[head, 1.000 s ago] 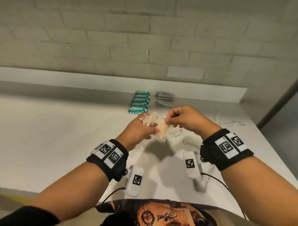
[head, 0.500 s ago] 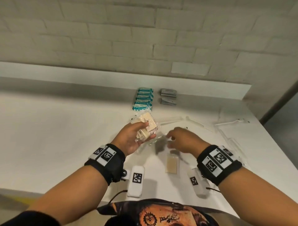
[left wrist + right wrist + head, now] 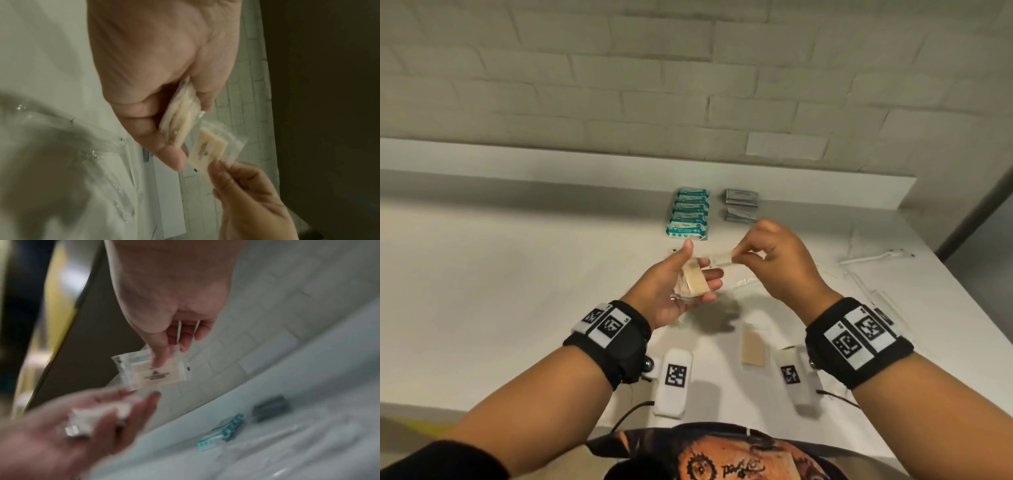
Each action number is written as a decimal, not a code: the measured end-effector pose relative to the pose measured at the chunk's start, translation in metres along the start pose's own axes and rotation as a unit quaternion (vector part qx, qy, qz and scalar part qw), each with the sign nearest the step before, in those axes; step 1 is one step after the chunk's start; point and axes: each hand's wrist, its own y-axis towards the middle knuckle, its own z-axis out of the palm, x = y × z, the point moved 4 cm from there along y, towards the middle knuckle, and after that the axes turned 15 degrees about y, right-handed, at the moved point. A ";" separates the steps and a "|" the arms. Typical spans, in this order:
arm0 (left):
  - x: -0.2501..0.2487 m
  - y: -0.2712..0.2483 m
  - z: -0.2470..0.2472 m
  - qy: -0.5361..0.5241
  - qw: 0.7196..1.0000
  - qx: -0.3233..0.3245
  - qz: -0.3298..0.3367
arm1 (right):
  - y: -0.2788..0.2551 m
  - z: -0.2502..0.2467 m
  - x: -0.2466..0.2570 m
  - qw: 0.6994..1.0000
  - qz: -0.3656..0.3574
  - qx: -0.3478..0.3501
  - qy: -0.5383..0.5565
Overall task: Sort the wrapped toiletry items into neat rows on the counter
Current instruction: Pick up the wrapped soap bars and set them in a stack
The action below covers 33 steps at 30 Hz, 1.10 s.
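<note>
The left hand (image 3: 674,291) cups a stack of beige packets (image 3: 693,284); the right hand (image 3: 777,260) pinches one clear-wrapped packet (image 3: 156,371) above the counter (image 3: 517,281). Only the right wrist view shows its printed label. Teal packs (image 3: 688,216) lie in a row at 12 o'clock.

My right hand (image 3: 170,305) pinching a clear-wrapped beige packet (image 3: 152,371), my blurred left hand (image 3: 68,431) holding more packets (image 3: 90,418), teal packs (image 3: 220,430) and grey packs (image 3: 269,407) on the counter (image 3: 308,386)
</note>
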 end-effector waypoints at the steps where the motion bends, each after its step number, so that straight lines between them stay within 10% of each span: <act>1: 0.000 0.000 0.001 0.015 1.000 0.001 0.008 | -0.004 0.001 0.002 0.995 -0.056 0.047 -0.065; 9: -0.003 -0.004 0.020 0.185 0.970 -0.078 0.140 | -0.001 -0.016 -0.014 0.940 0.264 0.073 0.204; 15: 0.002 -0.005 0.033 0.250 0.951 -0.097 0.155 | 0.004 -0.029 -0.012 0.942 0.269 0.153 0.126; 18: 0.010 -0.006 0.033 0.172 0.972 -0.103 0.121 | 0.007 -0.038 -0.026 0.952 0.243 0.169 -0.083; 23: 0.025 -0.011 0.013 -0.039 0.991 -0.125 0.028 | -0.020 -0.021 -0.044 0.930 0.252 0.253 -0.090; 27: 0.035 -0.020 0.004 0.012 0.990 -0.141 0.007 | -0.048 0.010 -0.053 0.903 0.227 0.339 -0.136; 33: 0.032 -0.028 0.005 -0.021 0.985 -0.165 0.049 | -0.033 0.009 -0.045 0.947 0.220 0.227 -0.063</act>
